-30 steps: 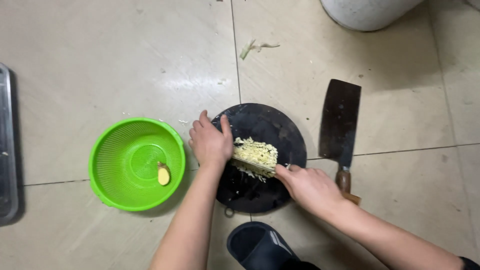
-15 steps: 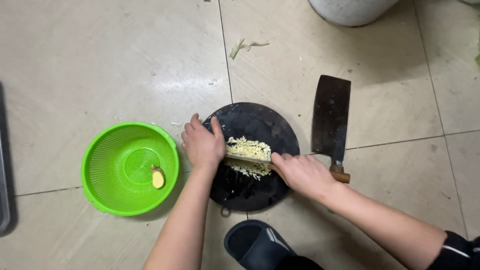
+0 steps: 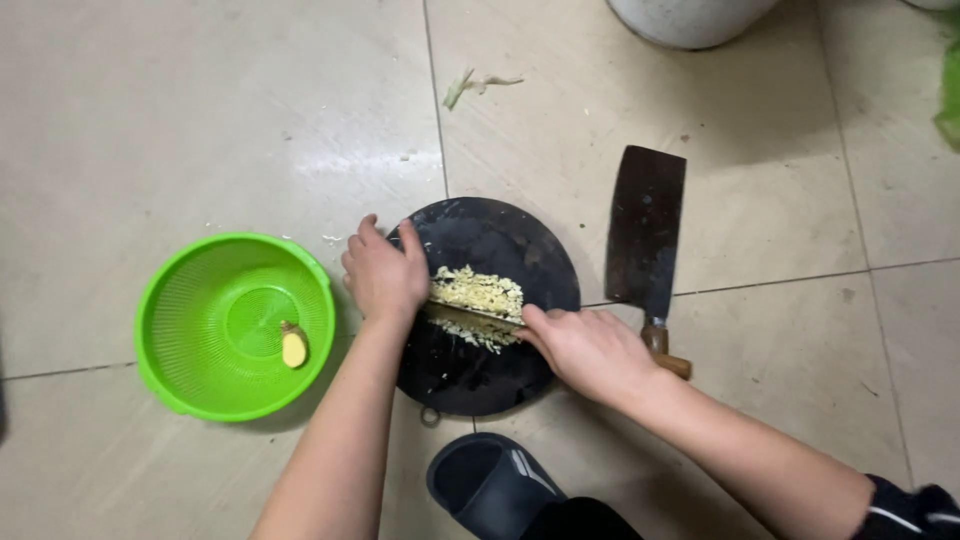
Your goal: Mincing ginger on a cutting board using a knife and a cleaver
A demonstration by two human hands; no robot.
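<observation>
A green colander (image 3: 190, 380) at nine o'clock holds one small yellowish ginger piece (image 3: 293, 347). On the round dark chopping board (image 3: 520, 240) at centre lies a heap of minced ginger (image 3: 480, 293). The left hand (image 3: 383, 275) presses flat at the heap's nine o'clock edge, the right hand (image 3: 590, 350) grips a thin blade (image 3: 470, 313) beneath it; a cleaver (image 3: 645, 230) rests at three o'clock

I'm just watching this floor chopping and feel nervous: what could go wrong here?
1. The left hand presses on the knife blade that the right hand works through the minced ginger; a slip might nick fingertips.
2. A cleaver lies on the tiled floor beside the round black chopping board, close to the right wrist and a slipper.
3. Bits may scatter off the board before reaching the green colander.
</observation>
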